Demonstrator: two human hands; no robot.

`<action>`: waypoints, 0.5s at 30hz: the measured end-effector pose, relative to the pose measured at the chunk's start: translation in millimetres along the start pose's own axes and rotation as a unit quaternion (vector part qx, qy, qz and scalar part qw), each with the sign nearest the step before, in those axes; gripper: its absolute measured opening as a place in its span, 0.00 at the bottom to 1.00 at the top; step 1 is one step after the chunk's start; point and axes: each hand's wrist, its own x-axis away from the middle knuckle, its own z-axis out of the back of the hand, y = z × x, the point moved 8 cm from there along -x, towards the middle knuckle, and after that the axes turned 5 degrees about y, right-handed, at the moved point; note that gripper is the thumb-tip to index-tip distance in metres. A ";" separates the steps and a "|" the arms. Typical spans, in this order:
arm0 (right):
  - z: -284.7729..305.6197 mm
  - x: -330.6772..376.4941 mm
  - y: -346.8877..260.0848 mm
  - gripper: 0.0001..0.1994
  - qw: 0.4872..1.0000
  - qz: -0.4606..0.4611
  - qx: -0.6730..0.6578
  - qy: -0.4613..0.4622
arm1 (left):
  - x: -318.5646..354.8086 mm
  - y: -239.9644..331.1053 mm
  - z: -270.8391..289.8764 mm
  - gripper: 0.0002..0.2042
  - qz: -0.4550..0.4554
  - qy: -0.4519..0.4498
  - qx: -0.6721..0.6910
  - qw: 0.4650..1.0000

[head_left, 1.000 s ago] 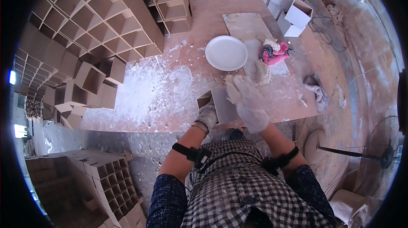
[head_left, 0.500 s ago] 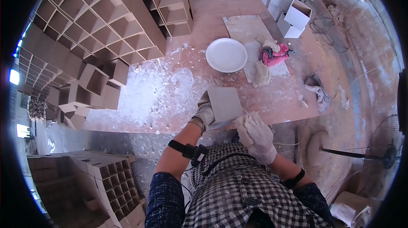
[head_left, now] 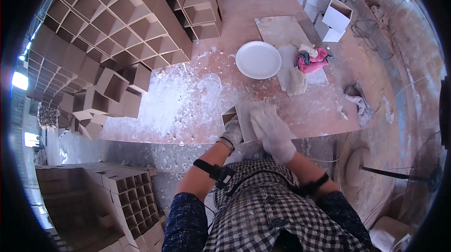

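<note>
Dusty tabletop [head_left: 162, 99] stretches beyond my left hand [head_left: 232, 132], which grips the open end of a box [head_left: 245, 124] between it and my right hand [head_left: 273, 132], too blurred to tell whether it holds anything.

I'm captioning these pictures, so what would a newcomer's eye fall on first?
Probably the towering grid of brown, open-fronted, cardboard-like boxes, filling the upper left. Next, the round white dish on the reddish, white-dusted tabletop, with a bright pink cloth to its right. Nearer, by the tabletop's front edge, a blurred, white-gloved right hand covers part of a small grey-brown box.
</note>
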 end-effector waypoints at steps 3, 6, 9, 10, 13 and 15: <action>19.3 44.9 -28.6 0.13 0.999 0.024 -0.030 -0.026 | -3.9 -24.4 -11.7 0.21 -0.045 0.104 0.290 0.950; 34.2 54.6 -11.6 0.13 0.982 -0.039 -0.174 -0.064 | 16.1 19.0 28.2 0.25 0.046 0.074 0.055 0.995; 39.2 6.4 -0.1 0.15 0.989 0.005 -0.144 0.013 | 14.0 17.2 21.5 0.27 -0.013 0.086 -0.006 0.996; 37.1 -19.6 6.9 0.15 0.998 0.037 -0.043 0.020 | 12.9 31.1 26.0 0.24 -0.017 0.072 0.008 0.997; -2.3 -22.7 17.8 0.16 0.994 0.039 0.097 -0.037 | 9.7 27.7 19.6 0.21 0.003 0.054 0.074 0.996; -18.1 -6.3 11.9 0.17 0.986 0.018 0.132 -0.102 | 8.5 3.1 4.7 0.20 0.030 0.057 0.131 0.989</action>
